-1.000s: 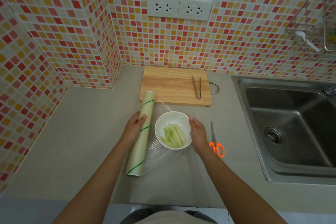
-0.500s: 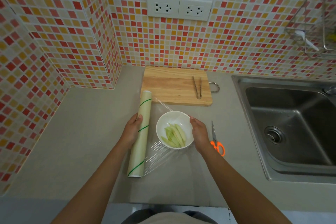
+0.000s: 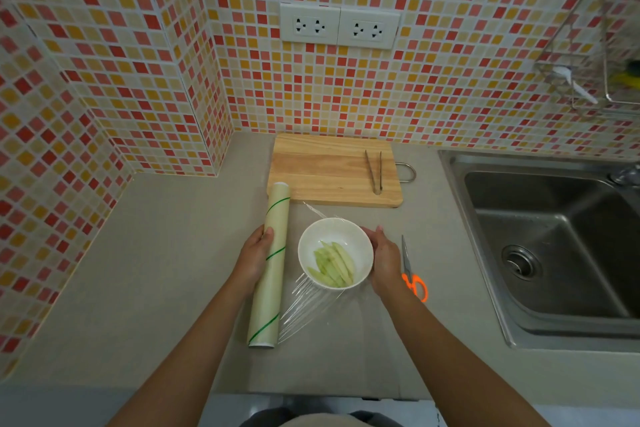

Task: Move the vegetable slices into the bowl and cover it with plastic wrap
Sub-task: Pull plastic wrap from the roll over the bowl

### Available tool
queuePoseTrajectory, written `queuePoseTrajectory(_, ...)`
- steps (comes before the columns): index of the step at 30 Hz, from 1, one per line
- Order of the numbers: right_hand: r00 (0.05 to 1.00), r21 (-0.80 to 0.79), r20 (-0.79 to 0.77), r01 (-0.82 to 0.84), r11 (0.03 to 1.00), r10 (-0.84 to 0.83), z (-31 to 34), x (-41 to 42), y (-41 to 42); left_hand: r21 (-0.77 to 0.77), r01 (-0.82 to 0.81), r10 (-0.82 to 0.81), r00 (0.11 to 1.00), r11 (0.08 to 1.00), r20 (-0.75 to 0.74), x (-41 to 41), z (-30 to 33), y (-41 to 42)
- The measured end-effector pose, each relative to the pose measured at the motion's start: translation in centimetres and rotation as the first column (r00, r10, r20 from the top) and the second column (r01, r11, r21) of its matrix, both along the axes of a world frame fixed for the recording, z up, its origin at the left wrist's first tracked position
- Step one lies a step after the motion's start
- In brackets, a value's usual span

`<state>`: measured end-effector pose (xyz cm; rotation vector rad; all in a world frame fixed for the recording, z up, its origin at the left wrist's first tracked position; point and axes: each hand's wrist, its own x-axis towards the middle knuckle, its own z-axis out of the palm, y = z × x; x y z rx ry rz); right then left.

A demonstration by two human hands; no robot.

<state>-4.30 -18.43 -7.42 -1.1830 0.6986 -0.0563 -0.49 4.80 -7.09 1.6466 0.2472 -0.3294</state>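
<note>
White bowl (image 3: pixel 335 252) of pale green vegetable slices (image 3: pixel 333 264) sat on the grey bench (image 3: pixel 156 270), clear plastic wrap (image 3: pixel 311 305) stretched over it from the roll (image 3: pixel 270 263). Left hand (image 3: pixel 254 253) gripped the roll; right hand (image 3: pixel 384 260) cupped the bowl's right side. Orange-handled scissors (image 3: pixel 412 274) lay just right. Tongs (image 3: pixel 374 172) rested on the wooden cutting board (image 3: pixel 329 170) behind; sink (image 3: pixel 554 246) at right.

We face a red, orange and cream mosaic-tiled wall (image 3: pixel 433 87) with white double sockets (image 3: pixel 339 25) at 12 o'clock, above a grey countertop (image 3: pixel 156 253).
</note>
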Motion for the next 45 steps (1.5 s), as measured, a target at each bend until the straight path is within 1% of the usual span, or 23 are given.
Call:
queuePoseTrajectory(3, 0.983, -0.032, 0.032, 0.181, 0.983, -0.18, 0.5, 0.0, -0.7, 0.013, 0.005, -0.005, 1.0, 1.0, 0.026, 0.0, -0.1, 0.0)
queuePoseTrajectory(4, 0.98, -0.058, 0.058, 0.195, 0.979, -0.192, 0.7, 0.0, -0.8, 0.014, 0.008, -0.008, 0.999, 1.0, 0.032, 0.0, -0.1, 0.0)
queuePoseTrajectory(6, 0.988, -0.087, 0.096, 0.132, 0.987, -0.123, 1.1, 0.1, -0.5, 0.011, 0.011, -0.012, 1.0, 1.0, 0.029, 0.0, -0.2, 0.0)
queuePoseTrajectory(8, 0.997, -0.111, 0.076, 0.02, 0.994, -0.011, 1.3, 0.1, 0.3, 0.004, 0.014, -0.014, 1.0, 1.0, 0.024, 0.0, -0.3, -0.1)
queuePoseTrajectory(10, 0.997, -0.159, 0.048, -0.048, 0.986, 0.056, 1.0, -0.1, 1.0, 0.009, 0.009, -0.01, 1.0, 1.0, 0.026, 0.0, -0.4, 0.0)
queuePoseTrajectory(17, 0.999, -0.309, 0.036, -0.012, 0.951, 0.024, 0.6, 0.2, 1.5, 0.002, 0.011, -0.011, 0.999, 1.0, 0.05, 0.2, -0.1, 0.6)
queuePoseTrajectory(23, 0.999, -0.399, 0.02, -0.036, 0.916, 0.048, 0.4, 0.4, 1.2, -0.055, 0.036, -0.035, 0.999, 0.998, 0.012, 0.4, 0.0, 1.5)
queuePoseTrajectory(28, 0.998, -0.412, 0.023, -0.043, 0.91, 0.057, 0.5, 0.4, 1.2, -0.095, 0.035, -0.032, 0.999, 0.995, 0.037, 0.1, 0.5, 1.6)
queuePoseTrajectory(34, 0.998, -0.401, 0.041, -0.033, 0.916, 0.054, 0.4, 0.2, 1.1, -0.101, 0.054, -0.051, 0.998, 0.993, 0.032, -0.1, 0.5, 1.3)
queuePoseTrajectory(42, 0.997, -0.395, 0.011, -0.062, 0.917, 0.072, 1.2, 0.0, 0.7, -0.053, 0.057, -0.055, 0.998, 0.997, 0.033, 0.1, 0.9, 0.9)
queuePoseTrajectory(43, 0.997, -0.412, 0.019, -0.059, 0.909, 0.073, 1.5, -0.2, 0.3, -0.055, 0.057, -0.055, 0.998, 0.997, 0.027, 0.1, 0.9, 0.8)
queuePoseTrajectory(45, 0.998, -0.509, 0.034, -0.034, 0.86, 0.06, 2.0, -0.9, -0.8, -0.049, 0.063, -0.062, 0.998, 0.997, 0.018, 0.0, 0.9, 0.6)
